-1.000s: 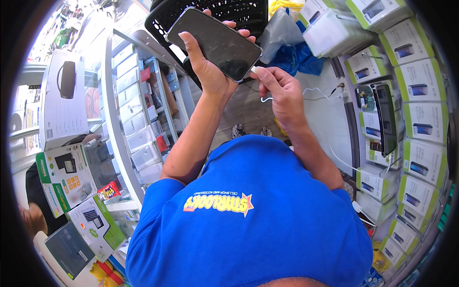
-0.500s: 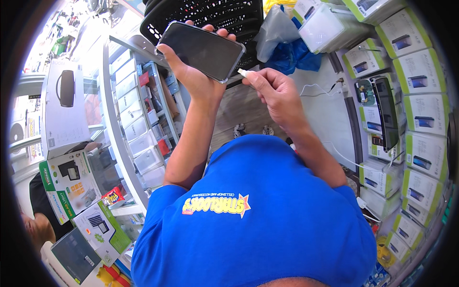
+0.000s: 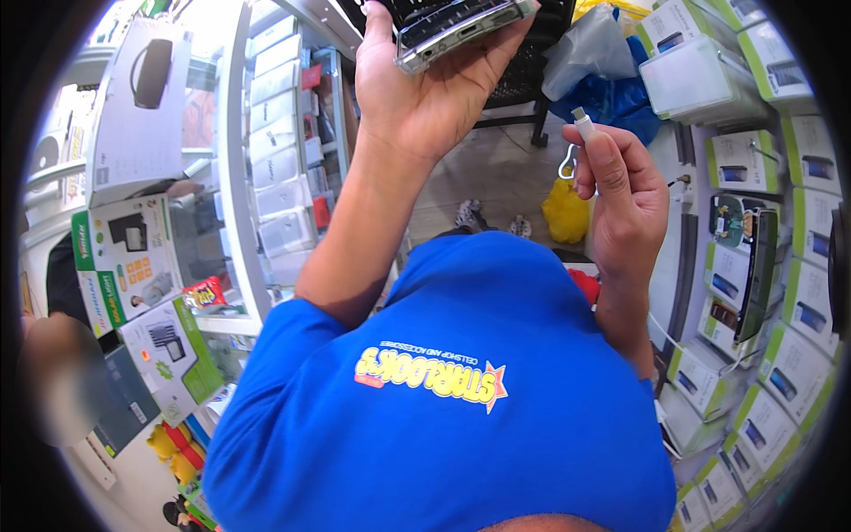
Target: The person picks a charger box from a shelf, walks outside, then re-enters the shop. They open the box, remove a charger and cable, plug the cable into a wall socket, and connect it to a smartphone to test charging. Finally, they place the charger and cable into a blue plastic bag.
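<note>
My left hand (image 3: 412, 102) is raised at the top of the view, closed on a dark smartphone (image 3: 456, 35) in a clear case. The phone is tilted so that the edge with its charging port faces me. My right hand (image 3: 619, 191), to the right and lower, pinches the white plug (image 3: 582, 124) of a cable between thumb and fingers, metal tip pointing up. The plug is apart from the phone, and white cord loops beside my fingers.
A black perforated crate or chair (image 3: 523, 111) stands ahead, beside blue plastic bags (image 3: 598, 102) and a yellow bag (image 3: 566, 213). A display case (image 3: 279, 155) runs along the left, with boxes (image 3: 133, 266) and a blurred person (image 3: 62, 372). Stacked phone boxes (image 3: 780, 381) line the right.
The phone has risen and tipped, now showing its port edge instead of its screen. My right hand with the plug has moved away rightward, widening the gap to the phone.
</note>
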{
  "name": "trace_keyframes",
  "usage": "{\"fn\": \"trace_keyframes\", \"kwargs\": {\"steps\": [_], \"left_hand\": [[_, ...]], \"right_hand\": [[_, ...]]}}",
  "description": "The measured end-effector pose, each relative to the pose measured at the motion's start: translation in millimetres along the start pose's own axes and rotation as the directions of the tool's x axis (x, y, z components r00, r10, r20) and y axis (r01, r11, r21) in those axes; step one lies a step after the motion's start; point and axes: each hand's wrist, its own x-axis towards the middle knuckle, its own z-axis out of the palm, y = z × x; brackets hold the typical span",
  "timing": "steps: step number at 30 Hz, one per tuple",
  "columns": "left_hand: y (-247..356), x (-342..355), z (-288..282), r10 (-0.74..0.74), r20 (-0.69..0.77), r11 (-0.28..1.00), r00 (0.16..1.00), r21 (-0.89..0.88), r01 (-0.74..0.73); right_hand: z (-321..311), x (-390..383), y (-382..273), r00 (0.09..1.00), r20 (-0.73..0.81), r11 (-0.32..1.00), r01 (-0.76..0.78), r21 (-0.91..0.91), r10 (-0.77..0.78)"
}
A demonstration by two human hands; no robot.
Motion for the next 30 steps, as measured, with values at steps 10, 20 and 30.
{"fn": "trace_keyframes", "kwargs": {"steps": [10,20,30], "left_hand": [[-24.6,3.9,-6.9,-0.216,0.041,0.953,0.976,-0.211,0.219],[-48.1,36.7,0.2,-0.277,0.257,0.904,0.926,-0.257,0.342],[-57.5,28.8,2.8,-0.247,0.089,0.924,0.965,-0.278,0.262]], "right_hand": [[7.6,-14.6,-6.1,0.999,-0.018,0.998,0.032,0.046,-0.031],[-12.7,-22.8,-18.1,0.995,-0.104,0.988,-0.012,-0.152,-0.004],[-19.8,-24.6,-10.5,0.979,-0.204,0.979,-0.032,-0.201,-0.010]]}}
